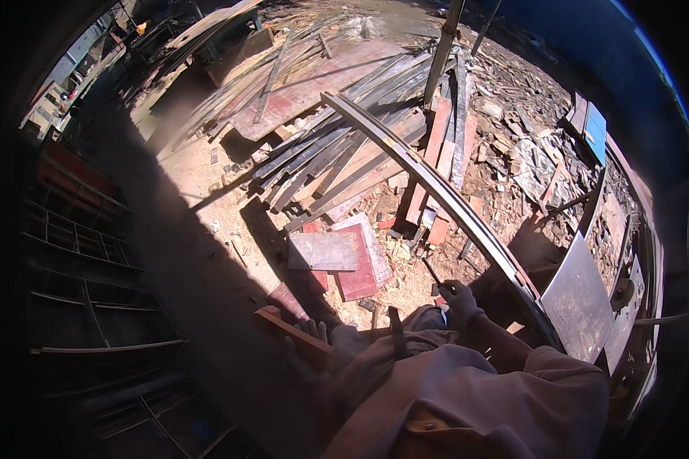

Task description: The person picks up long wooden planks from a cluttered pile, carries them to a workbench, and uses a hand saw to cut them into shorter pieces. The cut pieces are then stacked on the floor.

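Observation:
My right hand (461, 301), in a pale glove, is closed around a thin dark rod-like tool (432, 270) that points up and to the left; its kind is not clear. Lower left, in shade, the fingers of my gloved left hand (312, 330) curl at the edge of an orange-brown wooden bar (292, 334). Part of that hand is dim and blurred. Between my hands a dark flat upright piece (396, 330) stands in front of my clothing.
Flat boards (323, 252) lie on the debris-strewn ground ahead. Beyond them is a heap of long planks (337, 153). A long beam (429, 177) slants down toward my right side, near a grey panel (579, 300). Dark metal frames (92, 306) stand at left.

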Tool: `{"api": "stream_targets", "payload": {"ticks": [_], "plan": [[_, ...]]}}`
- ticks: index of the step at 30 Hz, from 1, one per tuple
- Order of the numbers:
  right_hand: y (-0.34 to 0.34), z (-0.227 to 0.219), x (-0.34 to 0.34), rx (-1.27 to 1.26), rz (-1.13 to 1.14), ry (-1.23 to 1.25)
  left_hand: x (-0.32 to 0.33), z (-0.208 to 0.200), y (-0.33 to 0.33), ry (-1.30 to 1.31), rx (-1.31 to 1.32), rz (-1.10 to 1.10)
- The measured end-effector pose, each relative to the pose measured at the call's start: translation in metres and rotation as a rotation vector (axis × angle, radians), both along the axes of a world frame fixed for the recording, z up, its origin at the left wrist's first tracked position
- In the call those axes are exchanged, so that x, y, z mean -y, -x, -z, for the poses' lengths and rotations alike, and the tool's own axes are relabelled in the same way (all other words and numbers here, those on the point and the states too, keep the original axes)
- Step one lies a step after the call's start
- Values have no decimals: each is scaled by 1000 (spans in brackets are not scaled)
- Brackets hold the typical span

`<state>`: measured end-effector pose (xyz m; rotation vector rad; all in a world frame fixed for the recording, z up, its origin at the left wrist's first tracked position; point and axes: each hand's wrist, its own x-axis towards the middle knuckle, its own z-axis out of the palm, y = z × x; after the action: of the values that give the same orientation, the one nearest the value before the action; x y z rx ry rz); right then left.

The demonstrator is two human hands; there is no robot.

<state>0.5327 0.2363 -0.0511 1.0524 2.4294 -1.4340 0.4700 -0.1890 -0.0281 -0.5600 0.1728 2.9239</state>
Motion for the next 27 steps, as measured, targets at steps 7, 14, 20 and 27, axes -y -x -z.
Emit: {"api": "stream_targets", "payload": {"ticks": [7, 14, 20, 27], "plan": [[14, 70, 82, 629, -158, -120, 168, -47, 73, 418, 32, -168], [126, 112, 172, 952, -237, -103, 244, -53, 219, 650, 170, -205], [326, 149, 263, 924, -251, -57, 303, -61, 429, 831, 268, -168], [642, 91, 357, 333, -163, 155, 450, 40, 582, 985, 717, -55]]}}
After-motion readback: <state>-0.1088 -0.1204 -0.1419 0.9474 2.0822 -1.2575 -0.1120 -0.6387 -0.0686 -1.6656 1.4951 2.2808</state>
